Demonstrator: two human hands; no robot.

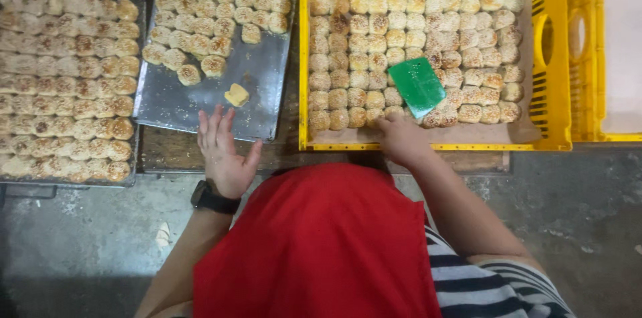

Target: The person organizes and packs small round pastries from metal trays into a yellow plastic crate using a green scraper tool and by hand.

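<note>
Reaching over a red cloth, the left hand lies flat and spread on the near edge of a metal tray, fingers wide and holding nothing. A black watch sits on that wrist. Just beyond the fingertips lies a lone yellowish piece, apart from the hand. Browned buns fill the far part of the tray, leaving its near half bare and dusted with crumbs.

The right hand is at the near wall of a yellow crate, its fingers curled at the nearest row of buns; whether they grip one I cannot tell, since the hand hides it. A green scraper rests tilted on top of the buns in the crate, just beyond that hand. The crate is lined with paper and almost filled with rows.

To the left, a second tray is packed full of buns. Another yellow crate stands at the far right. All sit on a dark wooden bench; below it shows a grey, stained concrete floor.
</note>
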